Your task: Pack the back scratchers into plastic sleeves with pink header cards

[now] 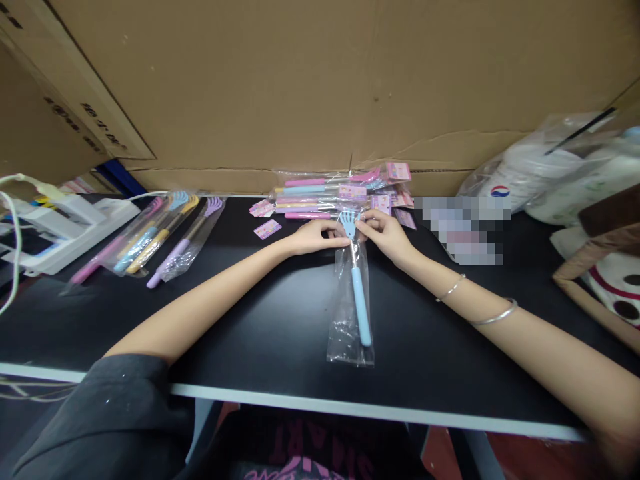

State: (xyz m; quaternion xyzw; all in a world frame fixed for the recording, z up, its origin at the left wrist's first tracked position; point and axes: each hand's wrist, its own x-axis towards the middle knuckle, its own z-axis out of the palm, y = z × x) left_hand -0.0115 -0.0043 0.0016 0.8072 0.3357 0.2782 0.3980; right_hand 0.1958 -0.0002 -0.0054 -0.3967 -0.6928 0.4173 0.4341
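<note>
Left hand [316,238] and right hand [384,233], both pinching blue scratcher [361,303] by its claw [348,221]; clear bag [341,330], could tear if tugged against the claw.

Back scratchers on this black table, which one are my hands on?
The light-blue one with its head between your left hand and right hand, handle toward the table's front edge, unlike those in the pile behind or beside the power strip.
</note>
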